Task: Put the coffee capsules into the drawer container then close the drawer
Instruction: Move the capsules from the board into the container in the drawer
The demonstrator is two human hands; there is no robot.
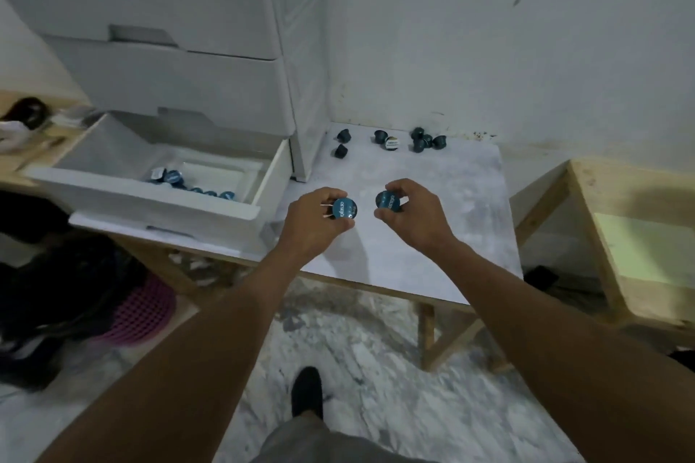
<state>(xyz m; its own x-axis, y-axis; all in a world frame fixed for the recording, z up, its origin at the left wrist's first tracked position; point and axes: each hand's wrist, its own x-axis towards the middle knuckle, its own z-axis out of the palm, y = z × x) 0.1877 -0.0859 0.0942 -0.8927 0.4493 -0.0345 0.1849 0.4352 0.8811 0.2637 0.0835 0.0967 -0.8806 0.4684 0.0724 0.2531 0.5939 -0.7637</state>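
My left hand [319,216] grips a dark teal coffee capsule [345,209], its printed lid facing up. My right hand [408,209] holds a second teal capsule [387,201] the same way. Both hands hover above the grey tabletop [432,256], just right of the open white drawer [240,216]. Several capsules [191,182] lie inside the drawer near its front wall. More capsules [423,141] lie scattered at the back of the table by the wall, one [392,143] showing a pale lid.
The drawer belongs to a white plastic cabinet [210,79] with two closed drawers above it. A wooden bench [632,237] stands to the right. A pink basket [143,308] and dark bags sit on the floor at left.
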